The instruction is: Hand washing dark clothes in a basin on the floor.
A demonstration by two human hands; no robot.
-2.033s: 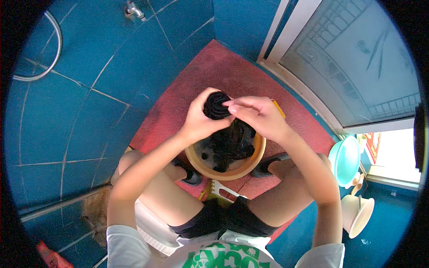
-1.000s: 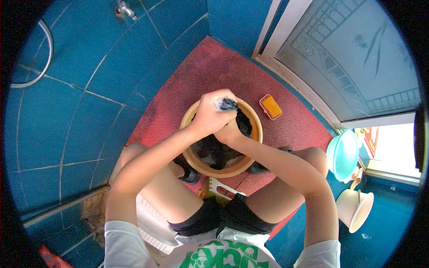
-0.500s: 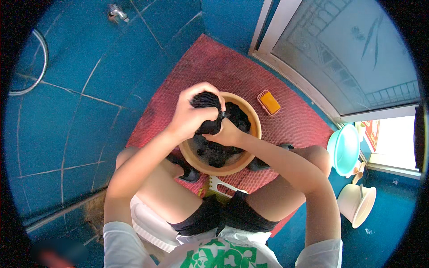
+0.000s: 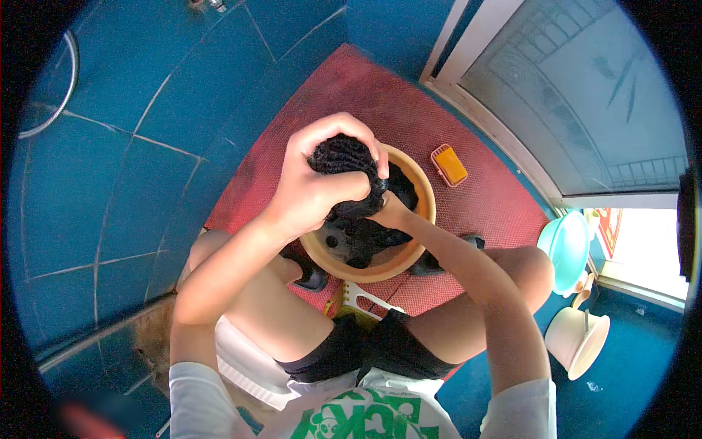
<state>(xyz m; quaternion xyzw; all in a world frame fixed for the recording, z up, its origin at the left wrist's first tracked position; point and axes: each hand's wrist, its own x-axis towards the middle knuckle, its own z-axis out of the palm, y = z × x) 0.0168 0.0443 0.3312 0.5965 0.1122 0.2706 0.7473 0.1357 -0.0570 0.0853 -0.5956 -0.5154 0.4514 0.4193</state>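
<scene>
Black cloth (image 4: 342,155), bunched over the basin's (image 4: 368,274) eleven o'clock!
Left hand (image 4: 311,189) grips it, fingers wrapped round; right hand (image 4: 392,213) at its four o'clock, fingertips hidden, grip impossible to tell; orange soap (image 4: 453,167) at the basin's two.

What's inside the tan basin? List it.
Inside the tan basin: dark, wet-looking cloth and greyish liquid. The left hand, right hand and black bundle block part of the view; what lies beneath them or the cloth cannot be seen.
</scene>
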